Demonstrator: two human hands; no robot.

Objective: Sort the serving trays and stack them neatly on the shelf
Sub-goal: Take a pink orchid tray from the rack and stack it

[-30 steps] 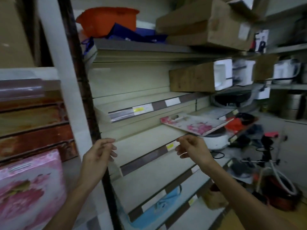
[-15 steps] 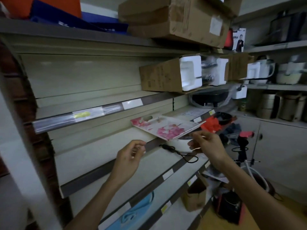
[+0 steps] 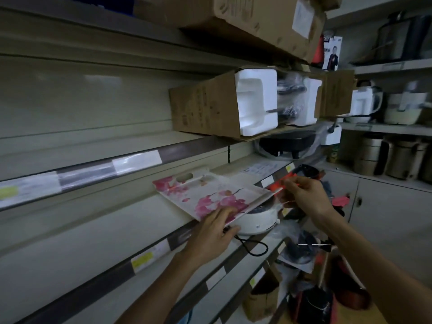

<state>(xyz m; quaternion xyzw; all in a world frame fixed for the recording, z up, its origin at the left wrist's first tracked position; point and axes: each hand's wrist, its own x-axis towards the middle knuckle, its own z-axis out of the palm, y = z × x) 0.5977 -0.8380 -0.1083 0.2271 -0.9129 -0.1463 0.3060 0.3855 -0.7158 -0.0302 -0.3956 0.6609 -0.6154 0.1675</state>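
A white serving tray (image 3: 205,195) with pink flowers and a handle slot lies tilted on a white pot (image 3: 256,219), at the middle shelf (image 3: 98,232). My left hand (image 3: 214,232) grips the tray's near edge, thumb on top. My right hand (image 3: 306,197) pinches the tray's right corner between its fingers. The tray's far end points toward the shelf's back wall.
An open cardboard box (image 3: 205,108) with white foam sits on the shelf above. A black cord (image 3: 253,247) trails from the pot. Red and black items (image 3: 306,174) lie behind my right hand. Metal pots (image 3: 397,157) and cabinet doors stand at the right. Boxes crowd the floor below.
Both hands have moved up and right from empty air to the flowered tray and taken hold of it. The view has swung right, closer to the shelf.
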